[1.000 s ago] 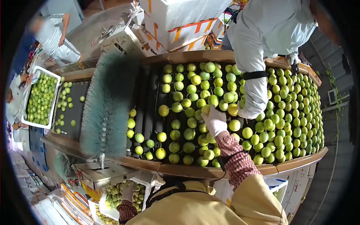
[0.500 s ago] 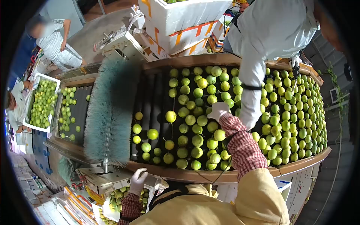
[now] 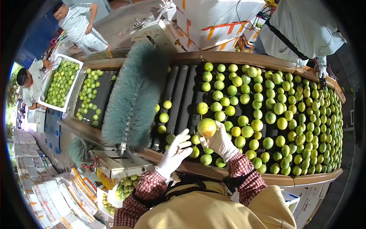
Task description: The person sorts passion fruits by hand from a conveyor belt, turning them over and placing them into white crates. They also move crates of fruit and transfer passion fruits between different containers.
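Note:
Between the fingers of my white-gloved right hand (image 3: 220, 142) is a large yellow-green fruit (image 3: 206, 128) with a reddish-brown patch, raised over the near part of the roller conveyor (image 3: 182, 91). My left hand (image 3: 174, 154), also gloved in white, hovers just left of it above the conveyor's near edge, palm turned toward the fruit, fingers spread, holding nothing. Rows of green and yellow-green round fruits (image 3: 268, 143) lie on the rollers, densest at the right. A large teal bristle brush (image 3: 131, 97) spans the conveyor to the left of my hands.
Across the conveyor at the right stands a co-worker in light clothes (image 3: 297, 30). Two other people are at the upper left, one beside a white crate (image 3: 77, 85) of fruits. White foam boxes (image 3: 217, 19) stand behind the conveyor. A wooden rim (image 3: 228, 57) borders it.
My right hand has moved left and nearer, and now holds a fruit. My left hand has risen toward it, fingers spread. The co-worker's near arm has withdrawn from the conveyor. The view has shifted.

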`<state>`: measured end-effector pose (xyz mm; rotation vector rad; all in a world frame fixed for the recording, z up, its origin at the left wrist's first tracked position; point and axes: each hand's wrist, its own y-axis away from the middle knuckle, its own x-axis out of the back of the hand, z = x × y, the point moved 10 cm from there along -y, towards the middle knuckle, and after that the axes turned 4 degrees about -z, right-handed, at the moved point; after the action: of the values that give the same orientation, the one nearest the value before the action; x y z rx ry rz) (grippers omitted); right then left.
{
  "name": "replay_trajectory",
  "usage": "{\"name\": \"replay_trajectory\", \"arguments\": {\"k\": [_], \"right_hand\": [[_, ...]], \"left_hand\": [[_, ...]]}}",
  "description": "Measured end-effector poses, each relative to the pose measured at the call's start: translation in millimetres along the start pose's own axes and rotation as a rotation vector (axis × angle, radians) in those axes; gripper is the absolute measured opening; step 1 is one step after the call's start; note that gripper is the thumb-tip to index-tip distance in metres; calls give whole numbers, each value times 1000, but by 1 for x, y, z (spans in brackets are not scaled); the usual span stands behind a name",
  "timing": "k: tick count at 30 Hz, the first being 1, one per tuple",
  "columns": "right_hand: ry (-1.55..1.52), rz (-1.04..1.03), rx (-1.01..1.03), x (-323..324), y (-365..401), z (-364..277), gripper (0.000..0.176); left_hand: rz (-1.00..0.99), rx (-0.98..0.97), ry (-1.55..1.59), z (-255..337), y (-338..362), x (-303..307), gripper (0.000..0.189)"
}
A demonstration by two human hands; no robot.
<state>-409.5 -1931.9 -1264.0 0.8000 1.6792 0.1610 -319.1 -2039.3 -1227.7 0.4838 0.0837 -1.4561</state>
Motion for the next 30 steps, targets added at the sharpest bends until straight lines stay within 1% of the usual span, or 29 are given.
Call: {"name": "replay_trajectory", "arguments": {"k": [1,2,4,5,6,7,8,9,10,11,12,13,14,15,16,17,19,20,22,23,24,26,28,29,30], "right_hand": [[-19,48,-49,0,0,9,62],[22,40,-79,1,-5,19,60],[395,-118,-111,-19,-8,39,62],[569,-68,-133,-23,-2,57,64],[738,2,-152,-23,3,76,67],[714,-123,-310,-16,-4,113,65],[789,-177,-376,-11,-6,127,64],[865,-237,-438,-7,-7,140,63],[1051,-224,-417,-7,-4,139,62],[1224,-224,-307,2,-11,134,62],[1396,-230,-198,9,-18,131,61],[1504,-163,-108,8,-12,115,53],[1626,-113,121,-4,4,91,40],[1613,-50,156,3,13,78,38],[1603,13,193,11,23,65,35],[1691,123,278,20,35,50,31],[1848,377,483,29,72,22,24],[1911,517,604,30,97,9,22],[2097,673,676,41,134,-11,21],[2115,629,871,28,163,-25,25],[2231,902,812,51,184,-41,28],[2239,1256,885,84,230,-74,36],[2111,1281,534,116,237,-86,32],[2187,1208,491,123,230,-83,46],[2271,1245,405,128,222,-80,51]], "left_hand": [[7,-2,12,1,1,0,70],[19,-13,27,3,4,2,73],[10,-45,65,9,7,-2,78],[52,-145,-71,22,13,3,80],[61,-216,-277,15,17,17,75],[37,-38,2,4,27,22,67],[76,21,-69,-8,39,41,59],[104,-46,-222,-39,51,75,54],[214,134,67,-59,72,86,51],[215,233,88,-79,99,104,50],[269,216,131,-117,124,140,46],[375,355,181,-145,160,163,43],[665,381,215,-178,204,197,43],[695,484,312,-210,238,217,44],[759,537,346,-228,270,236,47],[822,588,383,-246,303,253,50],[510,486,-73,-261,339,288,55],[556,496,-143,-264,356,304,56],[962,736,166,-292,394,330,59],[1054,787,209,-298,404,338,60],[1076,806,231,-298,398,337,61],[1017,746,285,-308,376,343,61],[881,741,235,-326,343,348,56],[836,737,204,-318,329,343,52],[794,728,174,-302,307,323,47]]}}
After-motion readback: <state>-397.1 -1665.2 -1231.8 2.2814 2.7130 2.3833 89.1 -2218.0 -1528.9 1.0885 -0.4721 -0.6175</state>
